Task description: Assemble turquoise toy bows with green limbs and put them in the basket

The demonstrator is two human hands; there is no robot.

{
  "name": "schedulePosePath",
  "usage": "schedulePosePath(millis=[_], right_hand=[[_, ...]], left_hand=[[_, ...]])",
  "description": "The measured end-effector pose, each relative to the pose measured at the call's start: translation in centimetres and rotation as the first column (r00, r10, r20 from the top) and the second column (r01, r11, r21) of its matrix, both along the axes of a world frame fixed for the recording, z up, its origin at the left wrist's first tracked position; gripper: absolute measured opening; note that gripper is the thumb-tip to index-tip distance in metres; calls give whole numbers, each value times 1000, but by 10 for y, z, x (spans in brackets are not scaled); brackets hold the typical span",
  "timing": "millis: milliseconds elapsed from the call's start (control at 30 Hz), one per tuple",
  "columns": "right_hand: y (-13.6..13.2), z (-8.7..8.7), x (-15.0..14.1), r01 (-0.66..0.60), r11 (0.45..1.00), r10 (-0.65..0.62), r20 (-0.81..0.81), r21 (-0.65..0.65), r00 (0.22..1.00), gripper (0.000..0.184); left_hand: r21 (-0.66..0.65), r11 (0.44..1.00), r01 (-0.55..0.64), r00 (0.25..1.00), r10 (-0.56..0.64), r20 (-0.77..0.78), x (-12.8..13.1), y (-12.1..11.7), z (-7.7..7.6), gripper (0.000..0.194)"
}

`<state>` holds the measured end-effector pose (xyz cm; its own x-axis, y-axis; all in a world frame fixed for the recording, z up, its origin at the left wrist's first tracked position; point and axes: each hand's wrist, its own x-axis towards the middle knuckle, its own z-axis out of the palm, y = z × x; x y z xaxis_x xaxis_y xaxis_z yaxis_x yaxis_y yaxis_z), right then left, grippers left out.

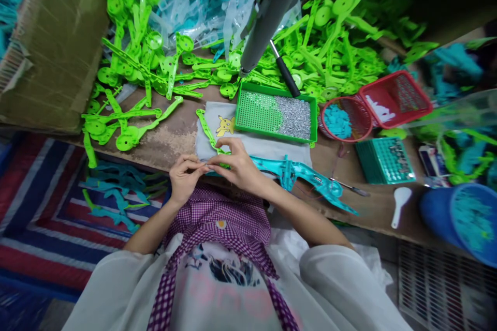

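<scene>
Item in hand: your left hand (pixel 185 176) and right hand (pixel 237 164) meet at the near edge of the worn wooden bench (pixel 163 139), over a pale grey cloth with a yellow cartoon figure (pixel 252 137). Both hands are pinched narrow on a long green plastic arm piece (pixel 207 132), which runs from your fingertips up and left across the cloth. Whether a small fastener sits between the fingers is too small to tell.

Beside it: a turquoise plastic assembly with several joined arms (pixel 301 178) lies just right of your right wrist, reaching toward the bench's front edge; by its look it is put together, a judgement only.

Stock, unworked as far as can be seen: a large heap of loose green plastic arm and disc parts (pixel 155 62) along the back and left of the bench.

Supplies: a green perforated tray part-filled with small silver metal bits (pixel 277 114) just beyond the cloth; a round red mesh basket of turquoise pieces (pixel 344 119); a rectangular red mesh basket (pixel 396 95); a small teal crate (pixel 384 160); a blue tub of turquoise parts (pixel 462 220) at far right.

Progress, judged: early. One assembly lies done, one piece is in hand, and the heap remains.
</scene>
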<state>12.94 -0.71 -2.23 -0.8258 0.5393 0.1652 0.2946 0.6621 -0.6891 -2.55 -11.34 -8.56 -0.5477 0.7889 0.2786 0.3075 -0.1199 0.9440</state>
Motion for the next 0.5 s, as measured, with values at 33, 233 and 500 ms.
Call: schedulePosePath(millis=[33,233,500], right_hand=[[0,-1,-1,-13,999,13,-7,42,1000,19],[-5,-10,-5,-123,992,123,-6,-27,992,15],[20,17,-7,-119,989,129,127,-85,983,18]], left_hand=[[11,1000,-3,1000,3,6,1,0,0,17],[28,1000,-14,999,15,-32,1,0,3,24],[-4,1000,-6,979,5,-204,-8,12,1,30]])
